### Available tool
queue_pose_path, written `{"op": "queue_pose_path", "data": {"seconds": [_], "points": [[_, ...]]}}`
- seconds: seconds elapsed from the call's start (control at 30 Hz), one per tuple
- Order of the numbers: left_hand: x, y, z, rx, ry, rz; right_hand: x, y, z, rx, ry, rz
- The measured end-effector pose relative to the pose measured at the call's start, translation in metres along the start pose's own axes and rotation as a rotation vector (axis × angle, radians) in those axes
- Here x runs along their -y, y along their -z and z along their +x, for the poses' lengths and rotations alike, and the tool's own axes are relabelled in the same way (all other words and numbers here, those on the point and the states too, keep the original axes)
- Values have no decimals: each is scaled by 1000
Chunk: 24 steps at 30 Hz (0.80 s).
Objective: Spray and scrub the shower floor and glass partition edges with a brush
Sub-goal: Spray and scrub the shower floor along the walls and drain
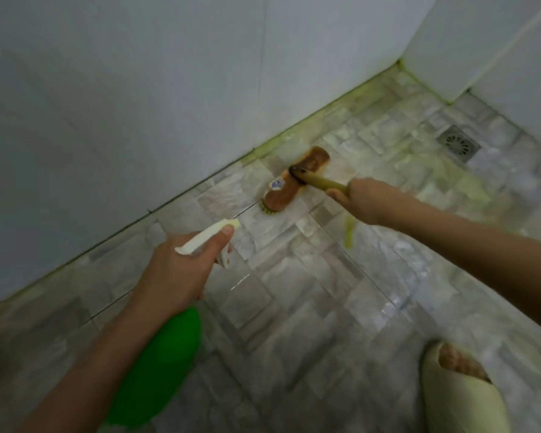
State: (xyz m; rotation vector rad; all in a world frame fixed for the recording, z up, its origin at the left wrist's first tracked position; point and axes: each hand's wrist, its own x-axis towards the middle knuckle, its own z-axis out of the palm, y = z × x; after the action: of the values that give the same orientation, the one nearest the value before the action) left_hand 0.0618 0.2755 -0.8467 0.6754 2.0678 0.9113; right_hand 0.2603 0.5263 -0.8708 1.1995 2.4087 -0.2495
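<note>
1. Two tools are held at once: the bottle [156, 364] is gripped by the left hand [181, 270], lower left, nozzle aimed at the floor [325, 307] by the wall [138, 104], likely so spray lands ahead of the brush [294, 179].
2. The brush handle is gripped by the right hand [366, 198]; its head is pressed on the floor at mid-frame, beside the wall joint, where grime seems to be targeted.

Square metal floor drain [458, 143], cream slipper [459, 398] near corner, white wall [138, 89]
</note>
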Motion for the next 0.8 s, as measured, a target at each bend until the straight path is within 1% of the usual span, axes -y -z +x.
{"op": "queue_pose_path", "data": {"seconds": [0.07,0.17,0.3,0.37,0.43,0.63,0.8], "points": [[4,-5,-5,45,2,6,-16,-1,-27,51,-100,-6],[3,-12,-14,109,15,12,-25,18,-48,101,-223,25],[-1,-35,-28,229,-36,68,-46,26,-88,45,-407,231],[-4,-46,-34,263,-39,50,-60,16,-111,51,-487,291],[-8,-58,-41,268,-51,50,-71,2,-122,69,-518,320],[-15,-76,-41,173,-13,35,-87,-26,-126,120,-535,303],[-27,-84,-40,214,-49,-8,-87,-25,-135,130,-536,303]]}}
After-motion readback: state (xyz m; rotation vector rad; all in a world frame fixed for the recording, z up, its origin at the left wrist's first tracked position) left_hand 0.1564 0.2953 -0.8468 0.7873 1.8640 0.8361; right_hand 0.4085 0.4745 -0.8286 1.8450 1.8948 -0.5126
